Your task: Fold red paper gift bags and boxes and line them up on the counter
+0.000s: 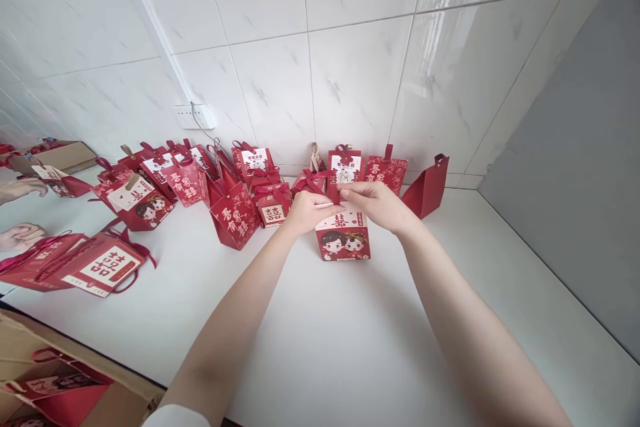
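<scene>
A red and white paper gift box (345, 240) with two cartoon figures on its front stands upright on the white table in front of me. My left hand (311, 211) is closed on the left side of its top edge. My right hand (377, 203) pinches the top from the right, by a dark red ribbon loop (334, 191). The fingertips of both hands nearly meet there and partly hide the box's upper part. Just behind stand a red box with a bow (309, 181) and a box with a white label (346, 169).
Several red gift boxes (235, 217) line the tiled wall. One plain red box (427, 187) stands at the right. Another person's hands (23, 237) are at the far left near boxes (105, 270). A cardboard carton (120, 407) with red boxes sits lower left. A power strip (194, 117) is on the wall.
</scene>
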A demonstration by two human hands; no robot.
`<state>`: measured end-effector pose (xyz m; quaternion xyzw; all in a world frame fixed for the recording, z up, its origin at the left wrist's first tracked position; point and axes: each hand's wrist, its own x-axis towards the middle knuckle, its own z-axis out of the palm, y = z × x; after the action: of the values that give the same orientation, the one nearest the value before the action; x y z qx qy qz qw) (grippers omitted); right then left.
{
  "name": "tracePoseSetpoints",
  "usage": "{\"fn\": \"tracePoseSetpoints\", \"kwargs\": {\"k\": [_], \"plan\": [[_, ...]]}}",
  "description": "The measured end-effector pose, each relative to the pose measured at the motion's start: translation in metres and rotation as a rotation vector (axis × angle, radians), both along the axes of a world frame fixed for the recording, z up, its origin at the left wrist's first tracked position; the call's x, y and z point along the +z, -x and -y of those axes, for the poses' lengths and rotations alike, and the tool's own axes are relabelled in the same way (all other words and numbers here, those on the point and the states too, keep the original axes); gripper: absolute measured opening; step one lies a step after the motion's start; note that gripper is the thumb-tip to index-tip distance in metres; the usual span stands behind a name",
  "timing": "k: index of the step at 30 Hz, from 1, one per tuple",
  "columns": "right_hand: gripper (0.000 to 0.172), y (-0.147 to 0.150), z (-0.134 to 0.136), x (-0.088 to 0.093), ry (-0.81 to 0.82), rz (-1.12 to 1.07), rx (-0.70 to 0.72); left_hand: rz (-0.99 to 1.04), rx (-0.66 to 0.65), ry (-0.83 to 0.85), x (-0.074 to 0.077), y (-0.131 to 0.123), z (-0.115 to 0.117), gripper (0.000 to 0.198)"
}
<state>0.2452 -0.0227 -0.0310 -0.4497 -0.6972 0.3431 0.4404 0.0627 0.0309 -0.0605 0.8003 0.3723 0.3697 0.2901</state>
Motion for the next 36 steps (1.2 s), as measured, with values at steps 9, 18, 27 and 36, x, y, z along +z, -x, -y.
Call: {"fn": "tracePoseSetpoints", "kwargs": {"k": [9, 18, 27, 36], "plan": [[0.033, -0.006, 0.0, -0.003, 0.0, 0.056, 0.041, -0.099, 0.003, -0.171, 0.01, 0.004, 0.002, 0.047], [0.03, -0.023, -0.001, -0.004, -0.014, 0.121, 0.106, -0.248, -0.129, 0.025, 0.033, 0.024, 0.007, 0.029], [0.025, -0.033, -0.016, -0.024, 0.124, 0.282, 0.099, -0.271, -0.222, 0.259, 0.021, 0.05, -0.014, 0.033], [0.051, -0.035, -0.044, -0.126, 0.217, -0.474, 0.093, 0.138, -0.092, 0.33, -0.089, 0.04, -0.035, 0.05]]}}
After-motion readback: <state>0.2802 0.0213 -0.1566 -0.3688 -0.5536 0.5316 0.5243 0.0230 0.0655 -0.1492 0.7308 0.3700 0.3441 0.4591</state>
